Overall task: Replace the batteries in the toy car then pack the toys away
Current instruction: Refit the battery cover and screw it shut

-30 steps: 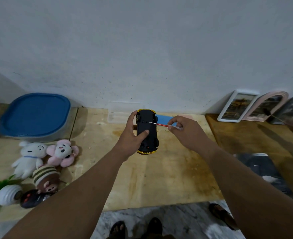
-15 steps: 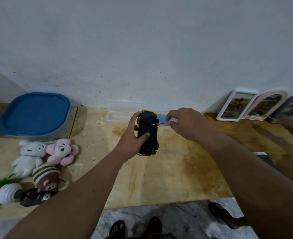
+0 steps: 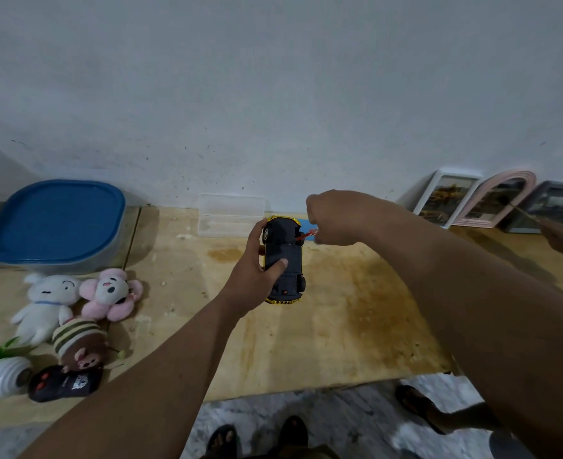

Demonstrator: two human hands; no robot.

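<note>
Left hand (image 3: pixel 257 276) grips upturned toy car (image 3: pixel 283 260); right hand (image 3: pixel 336 217) pinches red screwdriver (image 3: pixel 305 234) against it.

Left hand (image 3: pixel 257 276) grips toy car (image 3: pixel 283 260) underside-up above wooden table (image 3: pixel 339 326), thumb across chassis. Right hand (image 3: pixel 334 218), just right of the grip, pinches red screwdriver (image 3: pixel 305 235), tip on chassis near the car's far end. Plush toys (image 3: pixel 74 303) and blue-lidded container (image 3: pixel 55 223) well left of grip.

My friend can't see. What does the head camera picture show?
A left hand holds a toy car upside down while the right hand works a small red screwdriver into its underside. Plush toys lie on the wooden table.
</note>
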